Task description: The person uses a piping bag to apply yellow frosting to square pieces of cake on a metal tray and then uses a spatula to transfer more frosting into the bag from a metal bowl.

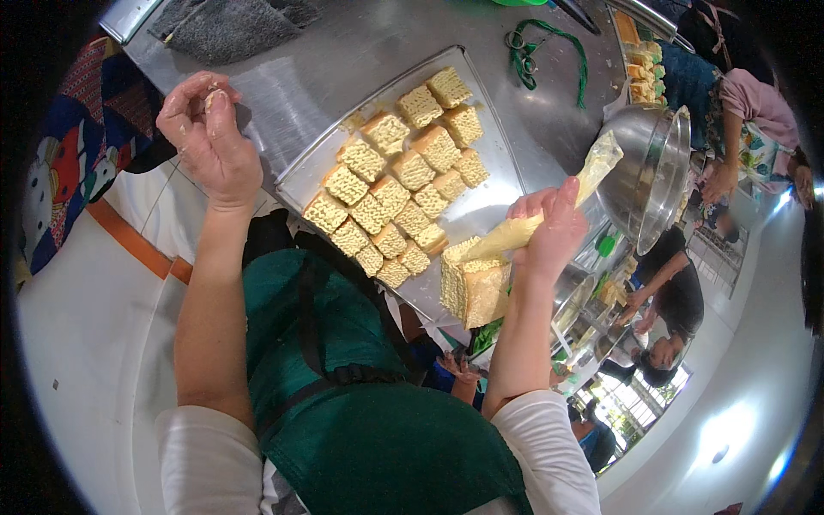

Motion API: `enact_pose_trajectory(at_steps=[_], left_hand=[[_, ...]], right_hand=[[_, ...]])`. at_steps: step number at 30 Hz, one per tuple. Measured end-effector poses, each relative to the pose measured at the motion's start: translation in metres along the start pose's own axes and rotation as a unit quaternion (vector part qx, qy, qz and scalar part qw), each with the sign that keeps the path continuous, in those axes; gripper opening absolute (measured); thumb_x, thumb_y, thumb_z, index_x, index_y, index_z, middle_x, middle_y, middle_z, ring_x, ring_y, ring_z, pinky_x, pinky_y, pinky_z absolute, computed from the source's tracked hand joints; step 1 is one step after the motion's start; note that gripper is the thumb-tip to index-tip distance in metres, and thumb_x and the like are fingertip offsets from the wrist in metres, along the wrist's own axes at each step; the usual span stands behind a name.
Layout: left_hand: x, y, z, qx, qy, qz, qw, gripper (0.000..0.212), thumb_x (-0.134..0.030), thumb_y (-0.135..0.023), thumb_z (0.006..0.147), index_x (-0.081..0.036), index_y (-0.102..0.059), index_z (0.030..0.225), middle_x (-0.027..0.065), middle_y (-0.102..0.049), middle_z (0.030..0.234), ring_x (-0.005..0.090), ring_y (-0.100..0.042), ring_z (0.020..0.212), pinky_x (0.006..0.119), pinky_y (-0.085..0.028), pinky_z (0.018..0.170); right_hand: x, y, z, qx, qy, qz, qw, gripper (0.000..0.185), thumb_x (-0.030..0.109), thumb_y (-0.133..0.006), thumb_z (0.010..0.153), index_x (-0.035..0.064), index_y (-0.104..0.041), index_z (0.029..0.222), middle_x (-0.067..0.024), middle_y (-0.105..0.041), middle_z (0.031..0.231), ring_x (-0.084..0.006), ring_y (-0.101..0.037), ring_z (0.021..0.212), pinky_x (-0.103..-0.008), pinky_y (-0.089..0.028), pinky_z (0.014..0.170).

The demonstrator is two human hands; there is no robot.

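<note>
My right hand (547,225) grips a clear piping bag (595,167) of pale yellow cream. Its lower end reaches a larger cake block (486,293) at the near right corner of a metal tray (499,138). Wavy piped cream covers that block's left face and part of its top, while a brown side stays bare. Many small cake pieces (389,193) with squiggled cream on top fill the tray's left and middle. My left hand (215,138) is raised left of the tray, fingers curled towards the thumb and smeared with cream; no object shows in it.
A grey cloth (225,29) and a green cord with rings (531,51) lie on the steel table (386,26). Steel bowls (644,174) stand right of the tray. Other people (673,277) work along the right side, near more cakes (644,71).
</note>
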State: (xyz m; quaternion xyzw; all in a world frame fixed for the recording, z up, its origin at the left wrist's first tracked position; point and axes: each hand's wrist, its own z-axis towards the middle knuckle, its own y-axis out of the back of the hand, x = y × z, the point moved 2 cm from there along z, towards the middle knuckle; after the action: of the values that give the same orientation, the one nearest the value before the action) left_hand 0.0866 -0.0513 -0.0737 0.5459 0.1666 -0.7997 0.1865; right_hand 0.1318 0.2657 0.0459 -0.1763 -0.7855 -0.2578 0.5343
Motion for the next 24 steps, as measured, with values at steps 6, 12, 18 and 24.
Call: enact_pose_trajectory(at_steps=[6, 12, 18, 24], left_hand=[[0.002, 0.001, 0.001, 0.0, -0.003, -0.004, 1.0, 0.019, -0.005, -0.042, 0.096, -0.002, -0.04, 0.114, 0.0114, -0.053, 0.106, 0.0125, -0.053, 0.082, 0.026, -0.045, 0.076], [0.0, 0.0, 0.001, 0.004, 0.0, 0.006, 1.0, 0.018, -0.007, -0.043, 0.096, -0.002, -0.039, 0.113, 0.0112, -0.054, 0.105, 0.0125, -0.053, 0.082, 0.026, -0.046, 0.077], [0.0, 0.0, 0.001, 0.004, -0.004, 0.003, 1.0, 0.018, -0.008, -0.043, 0.096, -0.002, -0.039, 0.113, 0.011, -0.053, 0.105, 0.0121, -0.053, 0.084, 0.025, -0.046, 0.077], [0.0, 0.0, 0.002, 0.007, -0.009, 0.01, 1.0, 0.017, -0.008, -0.043, 0.096, -0.002, -0.039, 0.112, 0.0106, -0.053, 0.105, 0.012, -0.053, 0.085, 0.025, -0.046, 0.078]], right_hand=[[-0.009, -0.001, 0.001, 0.013, -0.003, 0.001, 1.0, 0.049, 0.039, -0.056, 0.097, 0.0067, -0.041, 0.063, -0.0045, -0.042, 0.056, -0.0167, -0.047, 0.049, -0.0309, -0.043, 0.046], [-0.009, -0.005, 0.0, 0.02, -0.002, -0.008, 1.0, 0.049, 0.039, -0.056, 0.097, 0.007, -0.04, 0.063, -0.0043, -0.042, 0.055, -0.0166, -0.047, 0.047, -0.0308, -0.043, 0.045], [-0.01, -0.008, 0.0, 0.023, -0.003, -0.007, 1.0, 0.048, 0.038, -0.055, 0.097, 0.0069, -0.041, 0.063, -0.0042, -0.042, 0.054, -0.0164, -0.047, 0.047, -0.0308, -0.043, 0.045], [-0.011, -0.011, 0.0, 0.028, 0.011, -0.023, 0.999, 0.047, 0.036, -0.055, 0.098, 0.0071, -0.04, 0.063, -0.0039, -0.041, 0.054, -0.0158, -0.046, 0.048, -0.0303, -0.043, 0.046]])
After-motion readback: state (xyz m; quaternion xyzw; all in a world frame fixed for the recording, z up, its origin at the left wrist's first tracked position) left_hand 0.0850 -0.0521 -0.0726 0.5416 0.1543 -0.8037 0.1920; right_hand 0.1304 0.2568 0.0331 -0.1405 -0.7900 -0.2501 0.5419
